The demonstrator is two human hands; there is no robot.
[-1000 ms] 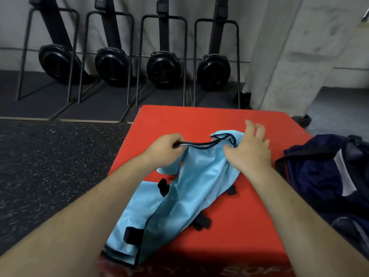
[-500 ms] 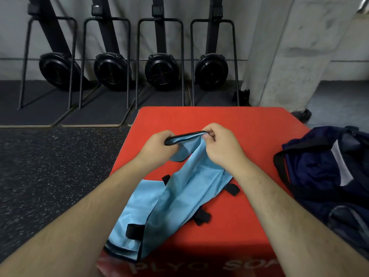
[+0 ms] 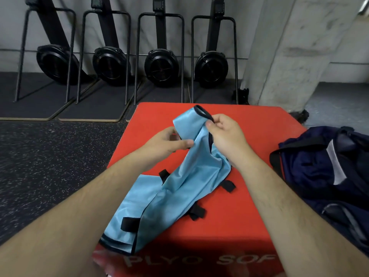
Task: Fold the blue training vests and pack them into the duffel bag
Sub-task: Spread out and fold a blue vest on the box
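Speckled black rubber floor (image 3: 50, 166) surrounds a red plyo box (image 3: 249, 216), whose front face carries pale lettering. Beyond the box's far edge, four black rowing machines (image 3: 159, 64) stand upright in a row against a grey wall, and a concrete pillar (image 3: 289, 47) rises past the box's far right corner. A navy duffel bag (image 3: 311, 166) with a white stripe sits against the box's right side, slumped, with a black strap looped along the edge nearest the box.

On top of the box lies a light blue training vest (image 3: 179, 196) with dark trim. Its lower part spreads flat over the box's near left corner and just over the front edge, while its upper end is lifted clear of the box's middle. Several short black tabs (image 3: 129, 223) stick out from its sides onto the red surface.

The right hand (image 3: 225, 134), above the box's centre, has its fingers curled and pinches the black-trimmed loop (image 3: 201, 112) at the vest's top between thumb and forefinger. The left hand (image 3: 169, 142), over the box's left half, nips the hanging cloth's left edge, thumb in front and fingers behind.
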